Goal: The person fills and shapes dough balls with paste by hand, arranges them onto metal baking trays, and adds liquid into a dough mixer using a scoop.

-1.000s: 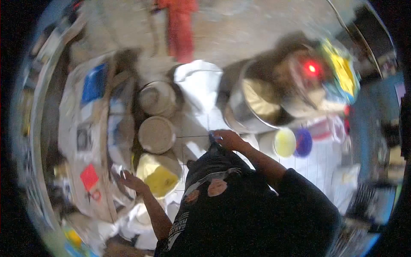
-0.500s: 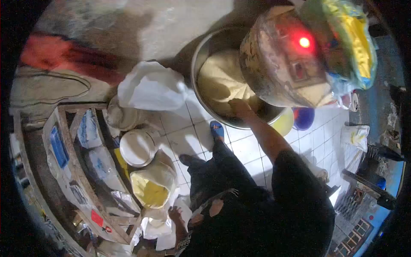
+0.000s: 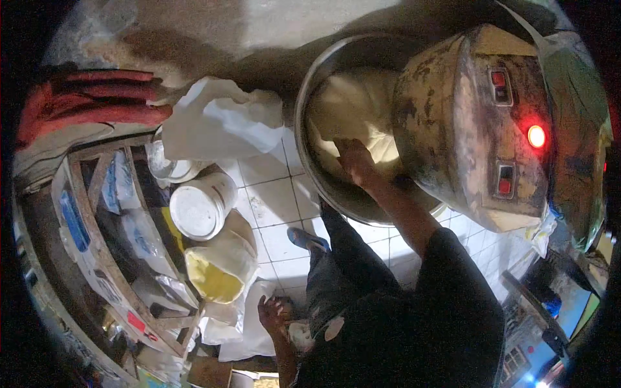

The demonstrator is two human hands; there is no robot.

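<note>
1. A person's right hand (image 3: pixel 356 161) reaches down into a wide metal bowl (image 3: pixel 302 116), fingers over a pale, dough-like mass (image 3: pixel 346 97); whether they grasp any of it cannot be told.
2. The mass fills the bowl's floor around and beyond the right hand, partly in shadow.
3. Just right of that hand, a worn machine (image 3: pixel 433 116) overhangs the bowl, a red light (image 3: pixel 536 136) glowing on its panel.
4. The left hand (image 3: pixel 275 313) hangs low beside the person's body, released, its fingers loosely bent and holding nothing visible.
5. Near the left hand, to its left and slightly beyond, stands an open sack (image 3: pixel 239 252) with a yellow interior.
6. Farther beyond the left hand sits a white bucket (image 3: pixel 194 212); a crumpled white bag (image 3: pixel 220 126) lies left of the right hand, apart from it.
</note>
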